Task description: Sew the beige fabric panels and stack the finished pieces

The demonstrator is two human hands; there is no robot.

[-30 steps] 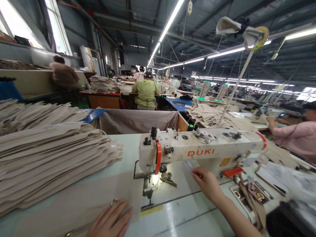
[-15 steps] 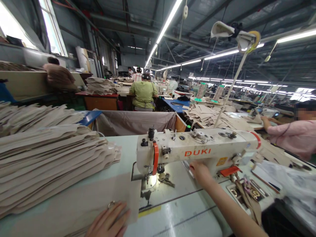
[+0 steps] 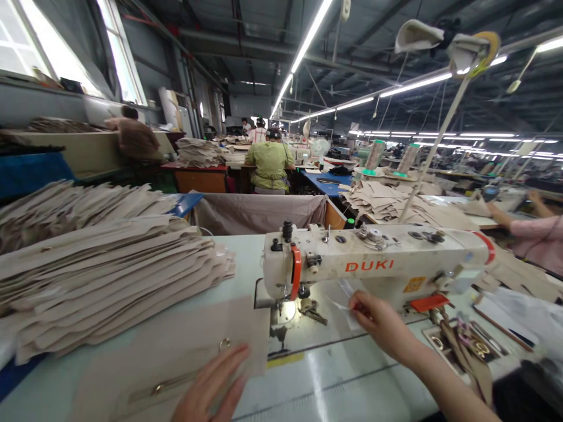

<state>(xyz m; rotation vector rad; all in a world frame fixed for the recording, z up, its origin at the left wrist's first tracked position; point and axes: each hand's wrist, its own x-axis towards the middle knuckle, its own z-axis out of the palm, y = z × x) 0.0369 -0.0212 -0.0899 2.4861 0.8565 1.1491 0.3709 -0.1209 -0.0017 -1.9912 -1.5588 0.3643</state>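
Observation:
My left hand [image 3: 215,381] has its fingers stretched out, low over a beige fabric panel [image 3: 185,334] that lies flat on the table. Close to its fingertips is a metal ring [image 3: 224,344]; a narrow strip with a small gold-coloured fitting [image 3: 157,388] runs along the panel. Under the arm of the white sewing machine [image 3: 378,261], my right hand [image 3: 378,322] pinches a thin, clear piece of plastic [image 3: 347,302]. The machine's needle area [image 3: 285,310] is lit, between my two hands.
Piled beige fabric pieces [image 3: 118,281] fill the left of the table [image 3: 246,252]. To the right sits an inset tray [image 3: 431,346] with rings, straps and scissors-like handles. Crumpled clear plastic [image 3: 536,316] lies beyond it. A person in a green top [image 3: 269,164] works further ahead.
The view has swung left, so everything sits further right. My right hand has drawn the clear plastic out towards me. My left hand has uncovered the strip on the panel.

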